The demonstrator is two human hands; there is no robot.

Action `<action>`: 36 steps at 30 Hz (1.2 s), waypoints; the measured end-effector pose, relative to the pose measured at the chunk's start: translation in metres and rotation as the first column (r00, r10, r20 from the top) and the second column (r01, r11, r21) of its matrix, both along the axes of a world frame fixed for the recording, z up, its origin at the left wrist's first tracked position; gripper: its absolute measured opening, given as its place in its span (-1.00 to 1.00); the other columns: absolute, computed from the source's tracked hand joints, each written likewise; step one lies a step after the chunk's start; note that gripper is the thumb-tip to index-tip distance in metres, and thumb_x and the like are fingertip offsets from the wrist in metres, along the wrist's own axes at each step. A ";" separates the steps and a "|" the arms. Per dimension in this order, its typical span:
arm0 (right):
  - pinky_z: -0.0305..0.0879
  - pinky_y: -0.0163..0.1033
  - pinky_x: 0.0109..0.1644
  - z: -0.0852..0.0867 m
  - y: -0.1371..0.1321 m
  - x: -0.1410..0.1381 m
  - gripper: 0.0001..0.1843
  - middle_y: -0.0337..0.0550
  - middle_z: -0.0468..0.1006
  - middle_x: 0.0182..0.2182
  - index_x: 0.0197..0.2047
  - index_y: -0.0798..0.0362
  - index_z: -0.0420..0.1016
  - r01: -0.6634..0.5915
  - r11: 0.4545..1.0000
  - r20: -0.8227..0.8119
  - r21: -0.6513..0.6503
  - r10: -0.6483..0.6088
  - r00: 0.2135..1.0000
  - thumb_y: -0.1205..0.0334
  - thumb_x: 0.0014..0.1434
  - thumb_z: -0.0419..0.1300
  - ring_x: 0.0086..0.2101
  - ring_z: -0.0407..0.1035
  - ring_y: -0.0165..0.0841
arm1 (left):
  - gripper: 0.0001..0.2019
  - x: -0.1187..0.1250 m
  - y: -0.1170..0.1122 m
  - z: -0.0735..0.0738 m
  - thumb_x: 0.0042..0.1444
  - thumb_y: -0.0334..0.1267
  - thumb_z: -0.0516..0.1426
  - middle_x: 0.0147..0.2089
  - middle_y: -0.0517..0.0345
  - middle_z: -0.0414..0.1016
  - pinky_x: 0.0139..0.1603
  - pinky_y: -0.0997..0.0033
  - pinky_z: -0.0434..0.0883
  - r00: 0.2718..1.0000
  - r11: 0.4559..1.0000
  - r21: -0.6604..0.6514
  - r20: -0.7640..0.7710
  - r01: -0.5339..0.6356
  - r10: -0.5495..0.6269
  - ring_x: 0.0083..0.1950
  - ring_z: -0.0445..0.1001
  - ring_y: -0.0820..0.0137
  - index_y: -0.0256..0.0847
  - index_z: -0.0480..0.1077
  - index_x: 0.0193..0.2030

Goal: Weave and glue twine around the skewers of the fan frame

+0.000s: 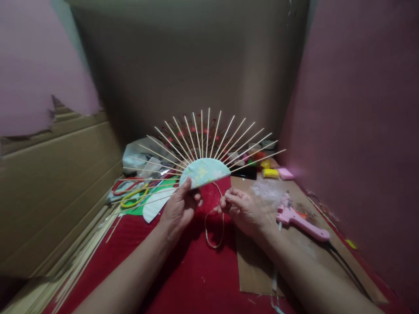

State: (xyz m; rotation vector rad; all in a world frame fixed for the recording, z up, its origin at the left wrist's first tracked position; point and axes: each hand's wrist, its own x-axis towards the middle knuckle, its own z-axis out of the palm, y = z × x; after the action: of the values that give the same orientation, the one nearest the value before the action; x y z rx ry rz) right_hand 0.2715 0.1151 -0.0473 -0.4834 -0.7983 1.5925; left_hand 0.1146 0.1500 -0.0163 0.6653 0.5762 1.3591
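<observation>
My left hand (178,208) is closed on the lower left edge of a half-round light blue paper piece (205,171). Several thin wooden skewers (209,133) fan out from it like rays. I hold it upright above a red cloth (193,270). My right hand (244,209) sits just right of it, fingers pinched on a thin tan string (214,231). The string runs from the paper piece's lower edge and hangs in a loop between my hands.
A pink glue gun (299,220) with a black cord lies on brown cardboard (262,266) at the right. Red and yellow scissors (132,194) lie left on green paper. Yellow and pink blocks (276,173) sit behind. Loose skewers (75,266) line the left cardboard wall.
</observation>
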 end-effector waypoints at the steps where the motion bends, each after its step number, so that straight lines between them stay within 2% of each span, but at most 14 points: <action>1: 0.37 -0.23 -0.29 0.000 0.000 0.000 -0.80 -0.22 0.48 -0.58 -0.43 0.10 0.33 -0.013 1.000 -0.001 0.002 0.013 1.000 0.24 -0.02 0.30 -0.52 0.39 -0.42 | -0.72 0.000 0.000 0.000 -0.14 -0.24 0.34 -0.47 0.26 0.43 -0.65 0.51 0.28 1.000 1.000 -0.001 -0.001 0.003 -0.003 -0.64 0.27 0.56 -0.28 0.40 -0.31; 6: 0.38 -0.19 -0.25 -0.004 0.001 -0.001 -0.85 -0.20 0.51 -0.57 -0.42 0.12 0.35 -0.038 0.999 -0.040 -0.006 0.038 0.998 0.29 -0.01 0.28 -0.51 0.40 -0.41 | -0.70 0.000 -0.003 0.000 -0.13 -0.26 0.33 -0.45 0.23 0.44 -0.65 0.52 0.28 1.000 1.000 0.003 -0.019 0.023 -0.023 -0.63 0.27 0.58 -0.30 0.40 -0.26; 11: 0.40 -0.16 -0.23 -0.008 0.003 -0.001 -0.83 -0.21 0.52 -0.57 -0.38 0.11 0.36 -0.046 0.999 -0.047 -0.014 0.045 0.998 0.33 -0.05 0.28 -0.51 0.41 -0.41 | -0.68 0.001 -0.005 0.002 -0.17 -0.25 0.35 -0.45 0.25 0.43 -0.64 0.53 0.29 1.000 1.000 0.019 -0.022 0.011 -0.011 -0.63 0.27 0.59 -0.30 0.39 -0.29; 19: 0.39 -0.24 -0.35 -0.011 0.005 -0.001 -0.88 -0.26 0.48 -0.62 -0.41 0.10 0.40 0.017 1.000 -0.036 -0.013 -0.017 0.999 0.38 -0.10 0.24 -0.56 0.37 -0.44 | -0.69 0.000 -0.003 0.001 -0.14 -0.19 0.34 -0.48 0.24 0.44 -0.61 0.54 0.30 0.999 1.000 0.025 -0.039 0.007 -0.006 -0.63 0.27 0.60 -0.30 0.40 -0.31; 22: 0.38 -0.27 -0.36 -0.005 0.005 0.000 -0.86 -0.25 0.49 -0.61 -0.39 0.11 0.45 0.067 0.998 -0.003 0.007 -0.067 0.998 0.33 -0.10 0.29 -0.56 0.36 -0.45 | -0.71 0.000 -0.002 -0.004 -0.12 -0.18 0.33 -0.43 0.19 0.46 -0.61 0.54 0.29 0.998 0.998 0.050 -0.060 0.029 -0.026 -0.61 0.27 0.60 -0.32 0.41 -0.34; 25: 0.36 -0.33 -0.38 -0.001 0.008 0.004 -0.70 -0.17 0.55 -0.48 -0.30 0.14 0.51 0.126 0.991 0.011 0.041 -0.127 0.992 0.15 -0.10 0.37 -0.49 0.40 -0.44 | -0.73 0.001 -0.002 -0.011 -0.10 -0.20 0.31 -0.39 0.13 0.48 -0.60 0.55 0.28 0.994 0.995 0.079 -0.097 0.054 -0.046 -0.59 0.29 0.59 -0.35 0.42 -0.35; 28: 0.32 -0.36 -0.46 0.000 0.012 0.007 -0.61 -0.17 0.54 -0.52 -0.35 0.16 0.52 0.184 0.981 0.010 0.063 -0.185 0.983 0.00 -0.13 0.39 -0.54 0.37 -0.46 | -0.71 0.004 -0.005 -0.015 -0.11 -0.24 0.32 -0.36 0.07 0.49 -0.60 0.55 0.27 0.988 0.992 0.093 -0.138 0.086 -0.073 -0.55 0.33 0.56 -0.38 0.45 -0.28; 33: 0.32 -0.31 -0.49 0.001 0.008 0.002 -0.64 -0.12 0.52 -0.60 -0.40 0.19 0.53 0.187 0.979 0.031 0.075 -0.190 0.981 0.05 -0.12 0.39 -0.59 0.36 -0.42 | -0.66 0.012 -0.017 -0.013 -0.17 -0.22 0.34 -0.29 0.11 0.49 -0.58 0.58 0.27 0.989 0.988 0.110 -0.120 0.104 -0.091 -0.53 0.31 0.60 -0.30 0.44 -0.23; 36: 0.32 -0.33 -0.51 0.004 0.000 -0.003 -0.64 -0.16 0.48 -0.65 -0.42 0.21 0.53 0.187 0.978 0.030 0.088 -0.190 0.981 0.06 -0.15 0.40 -0.62 0.35 -0.43 | -0.64 0.016 -0.021 -0.011 -0.16 -0.27 0.34 -0.28 0.09 0.50 -0.57 0.60 0.27 0.994 0.988 0.125 -0.078 0.092 -0.083 -0.51 0.34 0.59 -0.30 0.43 -0.19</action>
State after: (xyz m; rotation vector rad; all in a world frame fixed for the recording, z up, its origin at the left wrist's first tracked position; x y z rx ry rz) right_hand 0.2681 0.1155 -0.0434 -0.5146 -0.8211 1.3723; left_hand 0.1301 0.1285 -0.0274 0.8384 0.5139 1.3017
